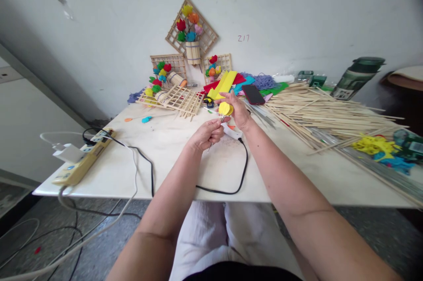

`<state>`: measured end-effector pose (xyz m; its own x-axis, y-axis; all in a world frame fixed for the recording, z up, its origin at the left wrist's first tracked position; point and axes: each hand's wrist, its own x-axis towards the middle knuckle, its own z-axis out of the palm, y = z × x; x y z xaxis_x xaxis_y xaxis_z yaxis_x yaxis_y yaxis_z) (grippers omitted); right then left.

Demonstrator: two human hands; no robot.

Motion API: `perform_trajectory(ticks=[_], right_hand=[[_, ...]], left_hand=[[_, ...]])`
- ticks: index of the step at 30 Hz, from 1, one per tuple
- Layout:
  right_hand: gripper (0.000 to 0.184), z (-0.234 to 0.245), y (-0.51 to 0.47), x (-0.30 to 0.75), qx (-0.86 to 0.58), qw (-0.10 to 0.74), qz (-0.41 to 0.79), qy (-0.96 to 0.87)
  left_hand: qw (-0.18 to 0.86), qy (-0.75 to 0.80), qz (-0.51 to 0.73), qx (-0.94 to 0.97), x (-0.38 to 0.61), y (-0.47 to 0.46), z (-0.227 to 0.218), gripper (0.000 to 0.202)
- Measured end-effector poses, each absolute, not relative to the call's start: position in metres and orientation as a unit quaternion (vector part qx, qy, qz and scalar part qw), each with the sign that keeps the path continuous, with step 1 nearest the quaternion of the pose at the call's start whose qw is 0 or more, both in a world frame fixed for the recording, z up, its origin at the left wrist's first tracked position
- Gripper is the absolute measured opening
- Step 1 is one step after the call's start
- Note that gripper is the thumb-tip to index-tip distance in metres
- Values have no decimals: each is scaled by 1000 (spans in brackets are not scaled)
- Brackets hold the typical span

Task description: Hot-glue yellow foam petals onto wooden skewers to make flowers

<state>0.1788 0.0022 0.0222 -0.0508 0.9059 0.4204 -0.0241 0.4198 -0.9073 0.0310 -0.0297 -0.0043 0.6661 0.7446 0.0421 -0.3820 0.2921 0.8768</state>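
Both hands meet above the middle of the white table (172, 140), near its far side. The right hand (238, 111) curls its thumb and fingers round a small yellow flower (226, 108) and holds it in the air, clear of the tabletop. Just below it, the left hand (206, 134) has its fingers closed and pinches the thin stem (220, 118) that hangs from the flower's underside. The two hands are almost touching. Under them lies a white tool (232, 131), partly hidden, with a black cord (243, 170) looping toward the near edge. A dark phone (253, 94) rests just beyond the right hand, beside folded felt sheets (224, 83) in yellow, red and teal. To the right, a wide heap of sticks (324, 111) spreads over the table, with yellow cutouts (373, 144) and blue cutouts (395, 162) at its near end and a green bottle (358, 77) behind it. To the left lie flat lattice frames (180, 98) bearing coloured flowers, and another lattice (191, 29) hangs on the wall as a diamond. A yellow power strip (84, 159) sits at the table's left corner with a white charger (68, 152) beside it.
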Motion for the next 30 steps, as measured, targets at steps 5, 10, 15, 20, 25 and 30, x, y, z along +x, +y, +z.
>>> perform_trajectory(ticks=[5, 10, 15, 20, 25, 30], right_hand=[[64, 32, -11, 174, -355, 554, 381, -650], [52, 31, -9, 179, -359, 523, 364, -682], [43, 29, -3, 186, -334, 508, 368, -704], [40, 30, -4, 191, -311, 480, 411, -710], [40, 33, -7, 192, -299, 481, 430, -702], [41, 36, -10, 191, -304, 476, 400, -722]], left_hand=[[788, 207, 339, 471, 31, -30, -5, 37], [791, 211, 333, 468, 31, -31, -4, 37], [791, 210, 330, 470, 32, -32, -3, 37], [786, 216, 326, 479, 34, -34, -3, 36], [778, 217, 336, 485, 34, -36, -3, 37], [771, 218, 343, 490, 35, -37, -4, 38]])
